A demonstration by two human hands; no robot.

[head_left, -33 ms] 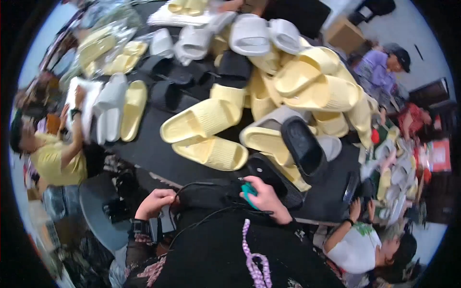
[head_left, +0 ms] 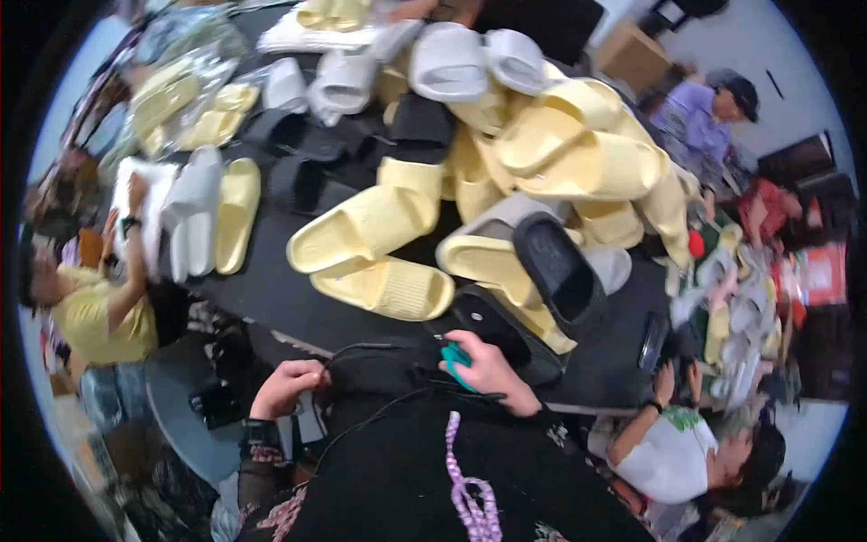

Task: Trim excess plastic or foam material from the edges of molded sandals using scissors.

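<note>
The person stands at a long black table piled high with soft foam slide sandals. The right hand is curled shut around a small teal tool. I think it may be little scissors or a clip, but it is too small to tell. The tool sits right at the near edge of the table, just beside a black foam sandal lying flat there.

The left hand is lower down, off the table edge. Its fingers are bent closed around a thin black cord that loops up over the dark thing in front of the person's chest.

Just past the hands lie two pale yellow foam sandals, one leaning on the other. Another black sandal stands tipped on a grey one. Behind them is a big heap of yellow sandals, with white ones at the far end.

Other people work close by. One in a yellow shirt reaches up on the left, and one in a white shirt sits on the right.

What could go wrong? The heap looks wobbly, so a bump from an arm could send sandals sliding off. The cord could snag on the table edge and tug the hand. The little tool could slip, since only the fingertips seem to pinch it.
</note>
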